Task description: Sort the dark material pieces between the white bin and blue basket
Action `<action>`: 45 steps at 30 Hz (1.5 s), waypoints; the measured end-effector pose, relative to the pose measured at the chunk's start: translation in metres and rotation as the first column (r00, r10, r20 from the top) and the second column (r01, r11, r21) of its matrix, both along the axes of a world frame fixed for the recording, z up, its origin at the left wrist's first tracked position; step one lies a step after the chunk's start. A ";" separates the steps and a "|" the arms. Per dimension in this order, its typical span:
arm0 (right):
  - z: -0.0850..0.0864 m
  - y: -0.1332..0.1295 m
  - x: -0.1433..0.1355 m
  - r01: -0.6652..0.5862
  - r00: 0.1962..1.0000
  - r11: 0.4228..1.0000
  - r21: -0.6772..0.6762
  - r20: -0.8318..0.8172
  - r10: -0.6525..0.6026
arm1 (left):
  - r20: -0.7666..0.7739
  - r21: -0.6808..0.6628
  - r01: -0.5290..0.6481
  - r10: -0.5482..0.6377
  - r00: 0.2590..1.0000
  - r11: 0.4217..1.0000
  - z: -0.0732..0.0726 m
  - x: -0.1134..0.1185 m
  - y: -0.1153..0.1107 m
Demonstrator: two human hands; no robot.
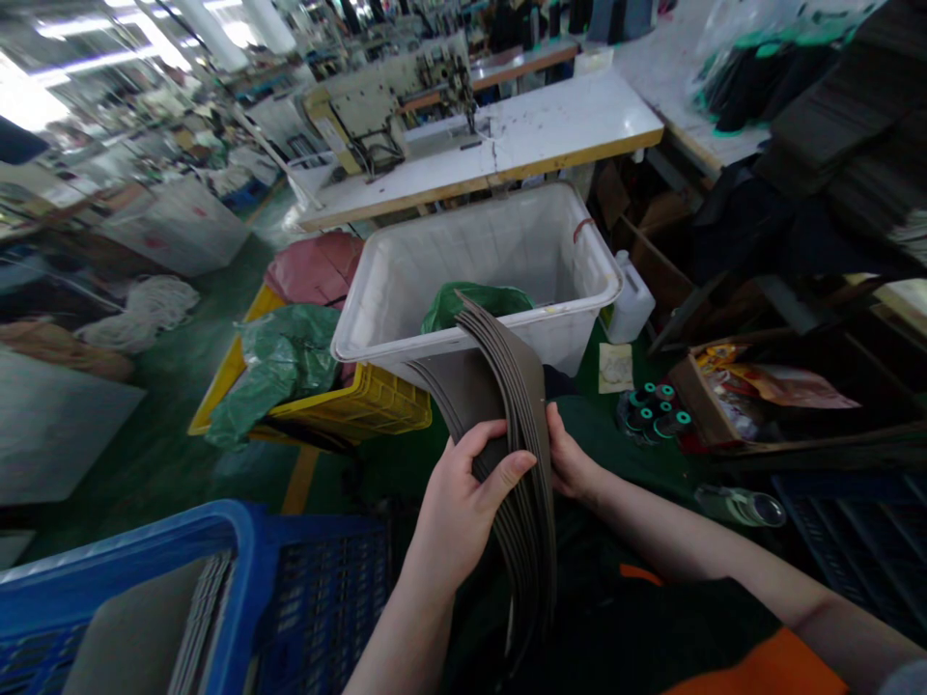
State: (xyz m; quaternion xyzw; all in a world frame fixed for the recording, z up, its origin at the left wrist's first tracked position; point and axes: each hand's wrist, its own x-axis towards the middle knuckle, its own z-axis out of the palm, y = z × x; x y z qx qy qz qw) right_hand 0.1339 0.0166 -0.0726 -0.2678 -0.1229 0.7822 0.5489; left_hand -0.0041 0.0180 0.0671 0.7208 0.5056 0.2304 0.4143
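A stack of grey-brown flat sheets [532,386], bent into a curve, is held up in front of my body. My left hand [463,497] grips it from the left, with the thumb across the sheet edges and the fingers between two parts of the stack. On the right side, my right hand [572,454] presses against the outer sheet; its fingertips are partly hidden behind the stack. Just beyond the sheets stands a large white plastic tub [470,232] with a green plastic bag [474,301] inside.
A blue crate [246,541] at lower left holds more grey sheets [145,627]. Left of the tub is a yellow crate [383,401] with bags. Behind it stands a sewing machine [391,106] on a white table [565,121]. Thread cones [656,410] and a white jug [630,299] are at right.
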 end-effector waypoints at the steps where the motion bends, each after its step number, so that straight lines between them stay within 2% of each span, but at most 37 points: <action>1: -0.001 0.000 0.000 -0.005 1.000 1.000 -0.004 -0.002 0.005 | 0.000 0.003 -0.002 0.002 1.000 1.000 0.000 0.001 0.000; 8: -0.002 -0.001 0.000 -0.014 1.000 1.000 -0.003 0.010 0.014 | -0.004 0.029 -0.035 0.036 0.999 0.999 0.001 0.004 -0.002; 14: 0.002 -0.001 0.000 -0.002 1.000 1.000 0.019 -0.007 0.002 | 0.001 -0.017 -0.056 0.056 0.998 0.998 0.002 0.007 -0.004; 22: -0.001 -0.001 0.000 0.001 1.000 1.000 0.003 -0.016 -0.001 | -0.014 0.013 -0.051 0.051 0.999 0.999 0.001 0.007 -0.004; 30: 0.005 -0.001 0.003 -0.021 0.999 1.000 0.012 -0.046 0.021 | -0.015 0.054 -0.015 0.016 1.000 0.998 0.001 0.007 -0.004; 34: 0.001 -0.002 0.003 -0.010 0.999 1.000 -0.002 -0.050 0.010 | -0.006 0.031 -0.020 0.020 1.000 0.999 -0.001 0.009 -0.004; 37: -0.003 -0.001 0.003 -0.021 0.998 1.000 -0.020 -0.057 0.020 | 0.142 0.043 -0.098 0.091 0.986 0.994 -0.002 0.013 -0.006; 40: -0.004 0.000 0.005 -0.014 0.998 0.999 -0.035 -0.055 0.012 | 0.313 0.025 -0.167 0.151 0.938 0.986 -0.004 0.015 -0.006; 42: -0.004 0.001 0.005 -0.007 0.999 0.999 -0.042 -0.036 0.005 | 0.228 0.081 -0.118 0.097 0.969 0.990 -0.006 0.012 -0.002; 45: -0.004 0.003 0.005 -0.001 1.000 0.998 -0.065 0.003 0.001 | -0.013 0.155 -0.012 0.014 1.000 0.988 -0.011 0.005 0.007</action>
